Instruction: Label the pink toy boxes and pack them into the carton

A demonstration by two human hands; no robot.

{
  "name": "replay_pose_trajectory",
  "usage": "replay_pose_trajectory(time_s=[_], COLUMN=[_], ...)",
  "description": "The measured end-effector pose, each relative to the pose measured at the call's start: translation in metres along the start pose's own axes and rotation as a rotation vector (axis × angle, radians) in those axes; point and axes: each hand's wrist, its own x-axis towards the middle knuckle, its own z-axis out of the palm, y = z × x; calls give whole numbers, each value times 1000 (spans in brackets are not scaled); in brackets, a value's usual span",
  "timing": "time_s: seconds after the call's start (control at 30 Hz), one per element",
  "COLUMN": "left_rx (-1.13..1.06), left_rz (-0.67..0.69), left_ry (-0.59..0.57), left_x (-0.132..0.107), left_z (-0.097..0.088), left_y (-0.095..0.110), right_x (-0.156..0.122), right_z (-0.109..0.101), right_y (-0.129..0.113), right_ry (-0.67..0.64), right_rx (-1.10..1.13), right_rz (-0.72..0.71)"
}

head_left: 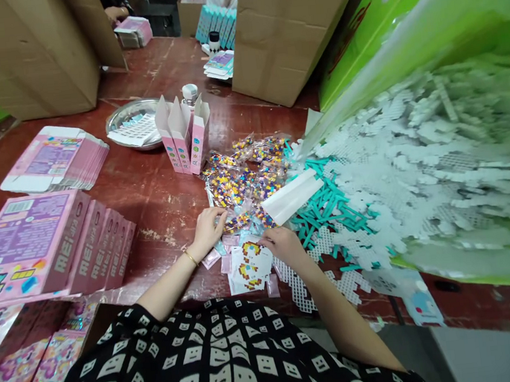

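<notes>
My left hand (pixel 208 229) rests on the red table (pixel 159 195), fingers curled and pinching a small clear bag of coloured beads (pixel 235 222) at the near edge of the bead-bag pile (pixel 247 176). My right hand (pixel 281 242) is closed over the top edge of a stack of white pattern cards (pixel 249 267) printed with pixel figures. Small pink packets (pixel 216 259) lie beside the cards. White pegboards (pixel 301 286) lie under my right wrist.
Teal plastic tools (pixel 329 207) and a heap of white pegboards (pixel 437 153) spill from a green bin (pixel 445 7) at right. Three upright open pink boxes (pixel 185 140), a metal bowl (pixel 131 116), flat pink boxes (pixel 55 160) and stacked pink boxes (pixel 51 243) stand left. Cardboard cartons (pixel 283 30) rise behind.
</notes>
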Motion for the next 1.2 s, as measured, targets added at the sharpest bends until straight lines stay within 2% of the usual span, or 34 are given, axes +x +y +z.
replay_pose_trajectory(time_s=[0.07, 0.17, 0.27, 0.3, 0.37, 0.43, 0.5, 0.6, 0.7, 0.8, 0.9, 1.0, 1.13, 1.2], left_rx=[-13, -39, -58, -61, -56, -43, -27, 23, 73, 59, -191, -452, -537, -539], left_rz=[7, 23, 16, 16, 22, 27, 28, -11, -186, -394, -484, -531, -577, -581], left_ry=[-40, -65, -48, -44, -37, -31, -32, -47, -96, -94, 9, 107, 167, 177], left_x=[1, -14, -27, -29, -28, -22, -10, 19, 52, 79, 94, 98, 95, 90], left_z=[6, 14, 16, 15, 12, 8, 4, 6, 17, 34, 47, 51, 43, 40], left_y=[-1, -4, -10, -12, -16, -19, -19, -14, -4, 4, 5, 0, -10, -13], right_x=[-7, -12, -14, -16, -26, -43, -62, -80, -74, -62, -56, -58, -64, -63], right_z=[0, 0, -8, -14, -36, -68, -101, -130, -128, -114, -107, -115, -144, -155], right_y=[3, 2, 4, 8, 27, 56, 90, 133, 155, 160, 161, 164, 163, 153], right_ry=[37, 93, 222, 251, 271, 174, -61, -260, -336, -376, -372, -353, -198, 37], right_rx=[28, 67, 238, 317, 391, 273, 57, -79, -106, -95, -77, -61, -76, -49], right_rz=[9, -3, -22, 8, 200, 516, 770, 926, 934, 874, 824, 783, 744, 705])
